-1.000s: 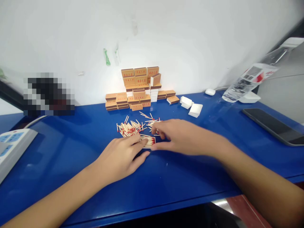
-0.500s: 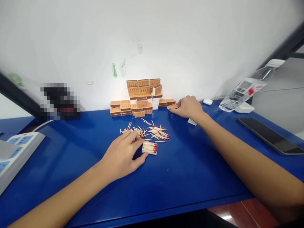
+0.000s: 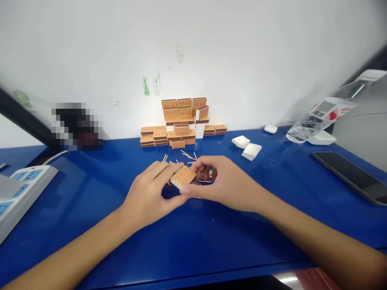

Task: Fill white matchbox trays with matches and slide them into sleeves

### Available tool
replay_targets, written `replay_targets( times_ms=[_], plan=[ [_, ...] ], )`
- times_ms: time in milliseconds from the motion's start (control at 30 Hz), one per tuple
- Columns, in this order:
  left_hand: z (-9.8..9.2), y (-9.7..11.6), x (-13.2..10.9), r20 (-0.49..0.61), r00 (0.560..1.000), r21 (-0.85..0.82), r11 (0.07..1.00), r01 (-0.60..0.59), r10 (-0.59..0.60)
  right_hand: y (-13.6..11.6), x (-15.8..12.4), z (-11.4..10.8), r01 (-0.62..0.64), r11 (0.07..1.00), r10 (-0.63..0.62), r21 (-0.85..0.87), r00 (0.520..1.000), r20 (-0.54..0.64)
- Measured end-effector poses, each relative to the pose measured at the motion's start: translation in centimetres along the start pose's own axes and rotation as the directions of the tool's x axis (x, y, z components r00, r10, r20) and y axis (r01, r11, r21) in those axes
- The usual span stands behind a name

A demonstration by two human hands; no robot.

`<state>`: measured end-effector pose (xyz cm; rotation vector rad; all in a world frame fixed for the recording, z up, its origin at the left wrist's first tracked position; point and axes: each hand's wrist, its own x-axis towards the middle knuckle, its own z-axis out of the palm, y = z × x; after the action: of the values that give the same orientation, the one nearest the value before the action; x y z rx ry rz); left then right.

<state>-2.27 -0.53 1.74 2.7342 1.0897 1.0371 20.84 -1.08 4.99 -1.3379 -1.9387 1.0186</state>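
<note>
An orange matchbox point(image 3: 183, 175) is pinched between the thumb and finger of my right hand point(image 3: 226, 183). Close on its left, my left hand point(image 3: 151, 187) has its fingertips at the box's edge, thumb below and fingers above. Beneath the hands lie loose matches point(image 3: 171, 162) with red heads, mostly hidden now. Only a corner of the match-filled tray point(image 3: 197, 197) shows under my right hand. Behind, several orange matchboxes point(image 3: 181, 114) are stacked against the wall, with lower piles on both sides.
Two white paper-like pieces point(image 3: 251, 151) lie right of the stack. Further right are a tilted water bottle point(image 3: 323, 112), a white case point(image 3: 270, 129) and a black phone point(image 3: 350, 175). A white power strip point(image 3: 30, 189) sits at the left of the blue table point(image 3: 169, 249).
My right hand has come from beside the stack to my left hand, bringing a matchbox over the tray. The white pieces it partly covered now show. My left hand has barely moved.
</note>
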Motion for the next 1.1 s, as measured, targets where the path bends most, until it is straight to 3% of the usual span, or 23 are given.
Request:
replay_targets(
  times_ms=[167,267,367,500,600,733,933,1100],
  plan=[
    [0.2,-0.1,0.0,-0.002,1.000,-0.090,0.995,-0.029,0.029,1.2,0.0,0.8,0.010,1.000,-0.010,0.017,0.999,0.033],
    [0.0,0.0,0.2,0.034,0.996,-0.128,0.988,0.082,-0.079,1.8,0.3,-0.5,0.073,0.987,-0.067,-0.140,0.997,0.041],
    [-0.2,-0.1,0.5,0.071,0.979,-0.179,0.964,0.199,-0.189,2.0,0.4,-1.5,0.206,0.912,-0.168,-0.354,0.977,0.135],
    [-0.4,-0.5,0.8,0.106,0.960,-0.256,0.926,0.278,-0.259,2.2,0.3,-1.3,0.252,0.868,-0.169,-0.427,0.960,0.222],
    [-0.5,-0.9,1.0,0.094,0.962,-0.238,0.932,0.272,-0.256,2.2,0.4,-1.2,0.291,0.862,-0.199,-0.415,0.947,0.251],
    [-0.4,-1.5,1.1,0.086,0.950,-0.252,0.916,0.312,-0.300,2.3,0.7,-2.7,0.326,0.873,-0.243,-0.363,0.936,0.255],
    [0.1,-2.4,0.7,0.197,0.908,-0.430,0.800,0.418,-0.369,3.2,1.5,-4.8,0.285,0.942,-0.267,-0.174,0.956,0.124],
    [0.3,-2.0,0.8,0.222,0.910,-0.588,0.696,0.412,-0.351,3.2,1.7,-4.8,0.253,0.963,-0.240,-0.089,0.962,0.132]
  ],
)
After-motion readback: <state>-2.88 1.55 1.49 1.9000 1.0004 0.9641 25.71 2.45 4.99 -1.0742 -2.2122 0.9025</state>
